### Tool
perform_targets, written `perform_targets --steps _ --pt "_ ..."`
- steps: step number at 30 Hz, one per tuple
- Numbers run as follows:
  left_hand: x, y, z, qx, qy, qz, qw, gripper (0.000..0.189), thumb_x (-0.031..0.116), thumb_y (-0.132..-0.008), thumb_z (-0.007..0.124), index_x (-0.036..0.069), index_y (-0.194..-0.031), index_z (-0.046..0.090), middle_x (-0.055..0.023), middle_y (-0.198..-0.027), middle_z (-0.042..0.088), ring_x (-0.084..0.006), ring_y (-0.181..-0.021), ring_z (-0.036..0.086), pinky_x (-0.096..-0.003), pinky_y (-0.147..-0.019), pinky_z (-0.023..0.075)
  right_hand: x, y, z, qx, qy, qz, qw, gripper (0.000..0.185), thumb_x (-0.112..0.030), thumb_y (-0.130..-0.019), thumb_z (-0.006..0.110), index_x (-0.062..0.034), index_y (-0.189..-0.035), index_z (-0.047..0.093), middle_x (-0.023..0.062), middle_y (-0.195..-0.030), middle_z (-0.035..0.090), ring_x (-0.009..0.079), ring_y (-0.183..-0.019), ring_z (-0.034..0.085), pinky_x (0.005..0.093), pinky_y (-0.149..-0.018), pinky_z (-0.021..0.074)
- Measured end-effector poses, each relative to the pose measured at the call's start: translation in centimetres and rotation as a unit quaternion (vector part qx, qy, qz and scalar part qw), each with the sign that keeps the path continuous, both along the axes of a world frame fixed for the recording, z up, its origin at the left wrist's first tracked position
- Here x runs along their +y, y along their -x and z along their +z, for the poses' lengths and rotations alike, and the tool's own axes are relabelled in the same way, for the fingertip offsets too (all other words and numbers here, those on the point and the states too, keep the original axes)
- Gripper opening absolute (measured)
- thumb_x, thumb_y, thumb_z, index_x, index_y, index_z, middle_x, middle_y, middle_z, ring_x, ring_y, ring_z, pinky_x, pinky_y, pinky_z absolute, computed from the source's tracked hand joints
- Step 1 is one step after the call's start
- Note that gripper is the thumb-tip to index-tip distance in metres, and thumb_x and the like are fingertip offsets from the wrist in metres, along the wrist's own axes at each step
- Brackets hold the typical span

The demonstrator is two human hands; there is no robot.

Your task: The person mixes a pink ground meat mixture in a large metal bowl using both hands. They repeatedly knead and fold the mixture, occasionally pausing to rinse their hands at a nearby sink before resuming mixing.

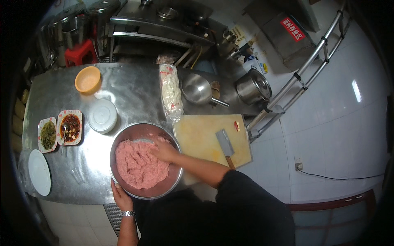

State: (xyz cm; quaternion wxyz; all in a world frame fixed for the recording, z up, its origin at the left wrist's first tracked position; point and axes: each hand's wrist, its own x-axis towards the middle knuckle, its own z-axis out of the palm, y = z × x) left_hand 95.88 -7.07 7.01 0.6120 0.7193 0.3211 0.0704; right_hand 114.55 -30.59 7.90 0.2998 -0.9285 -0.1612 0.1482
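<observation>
A large round metal bowl (147,196) stands at the near edge of the steel table, with a mass of pink minced meat (140,163) in it. My left hand (122,196), below a metal-banded wristwatch, grips the bowl's rim at the lower left. Inside the bowl, at its upper right, my right hand (163,150) presses on the meat; its fingertips are partly hidden, and whether they close on any meat is unclear. Right of the bowl lies a yellowed cutting board (197,138), bearing a cleaver (225,143) with a wooden handle and small red and pale pieces (237,126).
Left on the table are a lidded plastic tub (102,116), an orange bowl (88,80), a dish of chili sauce with a spoon (71,124), a dish of greens (48,135) and a white plate (39,172). Beyond the board sit a wrapped bag (171,92), a steel ladle-pan (197,89) and a lidded pot (252,87).
</observation>
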Motion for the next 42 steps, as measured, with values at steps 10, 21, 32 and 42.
perform_targets --steps 10,21,32,42 --pt "2.7 -4.9 -1.5 -0.059 -0.022 0.047 0.997 0.042 0.027 -0.103 0.044 -0.004 -0.132 0.051 -0.016 -0.123 0.061 -0.0219 -0.109 0.058 -0.032 -0.096 0.0443 10.3 3.5 1.1 0.014 -0.021 0.373 0.927 0.044 -0.034 -0.078 0.064 -0.0084 -0.114 0.064 0.0208 -0.125 0.057 0.0341 -0.107 0.06 0.0461 -0.083 0.0494" --pt "6.1 -10.4 -0.1 -0.069 -0.079 -0.107 0.989 0.039 0.025 -0.101 0.045 -0.006 -0.123 0.058 -0.0195 -0.114 0.066 -0.0273 -0.106 0.062 -0.0353 -0.095 0.0459 7.6 2.8 2.0 0.091 0.212 0.374 0.898 0.043 -0.029 -0.074 0.066 -0.017 -0.115 0.067 0.0163 -0.102 0.068 0.0364 -0.098 0.063 0.0473 -0.085 0.0485" --pt "-0.5 -2.3 1.1 0.024 0.003 0.048 0.999 0.045 0.027 -0.103 0.042 -0.002 -0.137 0.047 -0.0197 -0.124 0.061 -0.0222 -0.114 0.057 -0.0311 -0.095 0.0444 4.2 0.6 -0.9 0.162 -0.189 -0.277 0.928 0.056 -0.031 -0.091 0.061 0.0038 -0.133 0.049 0.0185 -0.129 0.055 0.0243 -0.118 0.053 0.0339 -0.1 0.0419" --pt "2.4 -4.9 1.9 0.031 -0.019 0.041 0.999 0.04 0.027 -0.101 0.047 -0.001 -0.129 0.055 -0.0201 -0.109 0.067 -0.0213 -0.101 0.063 -0.0323 -0.088 0.0486 9.9 7.2 0.8 -0.128 0.146 0.336 0.922 0.046 -0.029 -0.087 0.055 -0.0093 -0.128 0.057 0.0231 -0.109 0.064 0.0368 -0.101 0.061 0.0453 -0.09 0.0469"
